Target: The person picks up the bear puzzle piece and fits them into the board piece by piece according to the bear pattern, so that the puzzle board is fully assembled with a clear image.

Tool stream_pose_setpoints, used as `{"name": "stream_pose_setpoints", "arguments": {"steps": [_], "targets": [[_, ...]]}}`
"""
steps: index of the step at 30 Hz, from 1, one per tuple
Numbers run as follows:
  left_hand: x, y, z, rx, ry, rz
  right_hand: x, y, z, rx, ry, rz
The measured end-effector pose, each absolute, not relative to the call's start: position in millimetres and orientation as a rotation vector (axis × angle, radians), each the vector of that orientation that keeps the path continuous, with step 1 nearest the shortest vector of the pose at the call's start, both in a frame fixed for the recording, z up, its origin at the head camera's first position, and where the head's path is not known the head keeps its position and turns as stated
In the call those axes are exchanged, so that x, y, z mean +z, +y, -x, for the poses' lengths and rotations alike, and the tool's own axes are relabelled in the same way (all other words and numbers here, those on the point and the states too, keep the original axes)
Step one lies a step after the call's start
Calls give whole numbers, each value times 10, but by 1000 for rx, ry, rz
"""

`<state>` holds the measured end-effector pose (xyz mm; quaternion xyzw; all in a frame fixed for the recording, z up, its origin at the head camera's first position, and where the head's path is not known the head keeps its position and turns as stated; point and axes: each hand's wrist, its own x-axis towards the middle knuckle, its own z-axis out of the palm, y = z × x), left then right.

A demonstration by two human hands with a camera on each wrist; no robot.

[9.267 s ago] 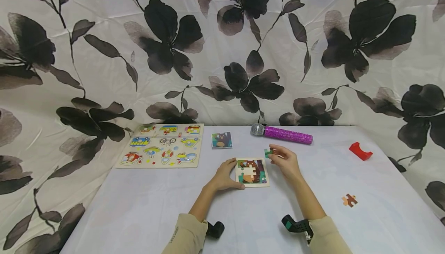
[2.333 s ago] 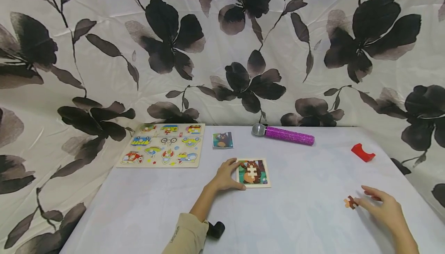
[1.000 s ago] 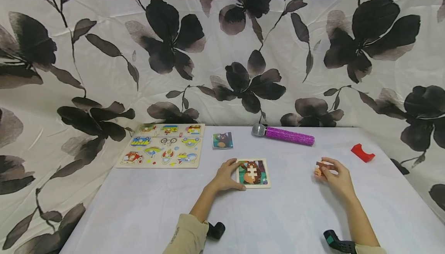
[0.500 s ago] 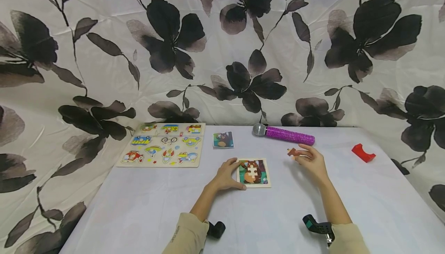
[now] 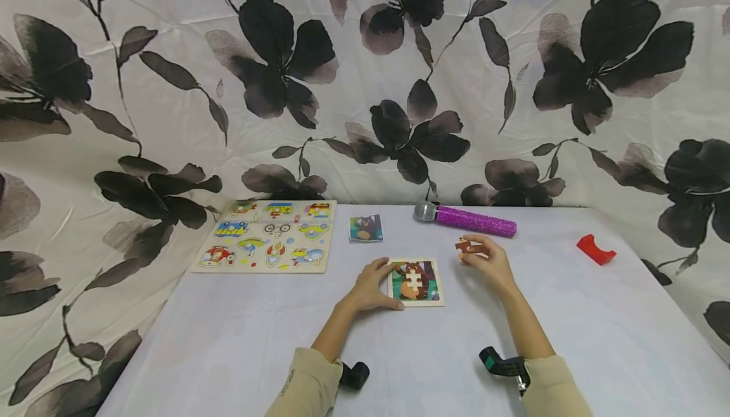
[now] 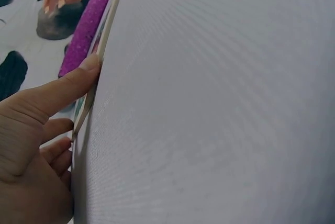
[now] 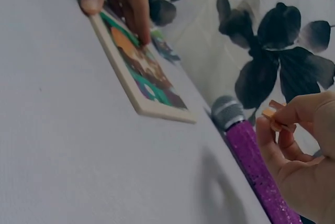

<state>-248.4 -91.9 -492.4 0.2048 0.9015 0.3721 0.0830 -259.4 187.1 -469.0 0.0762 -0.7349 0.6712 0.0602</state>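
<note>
A small wooden bear jigsaw puzzle [image 5: 440, 284] lies flat on the table, a pale piece-shaped gap at the bear's middle. My left hand [image 5: 369, 289] grips its left side, thumb at the near corner and fingers at the far one. In the left wrist view the thumb presses on the edge of the puzzle's frame [image 6: 110, 25]. Right of the puzzle and above the table, my right hand [image 5: 492, 267] pinches a brown and orange puzzle piece [image 5: 462, 247] between thumb and fingers. The right wrist view shows the piece [image 7: 269, 114] edge-on at the fingertips.
Behind the puzzle lies a small bear picture card [image 5: 366, 229]. A purple glittery microphone [image 5: 474, 220] rests at the table's back edge. To the left is a vehicle peg board [image 5: 261, 252]; far right, a red curved block [image 5: 595, 250]. A floral cloth hangs behind.
My right hand took the brown puzzle piece from the table's right side and carried it left towards the puzzle. Earlier it held a green piece, now set in the puzzle. The left hand stayed put.
</note>
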Motion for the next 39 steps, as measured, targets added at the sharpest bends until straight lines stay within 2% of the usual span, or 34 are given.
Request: {"name": "stream_pose_setpoints", "arguments": {"steps": [7, 23, 39], "targets": [[-4927, -920, 2483, 1099, 2697, -608, -4711, 1673, 2608, 2056, -2278, -211], [-4924, -918, 2481, 1116, 2690, -614, -4819, 1422, 2615, 1824, -2447, -391], [-4909, -911, 2470, 1120, 2690, -582, -4836, 1192, 2589, 1297, -2733, -653]]}}
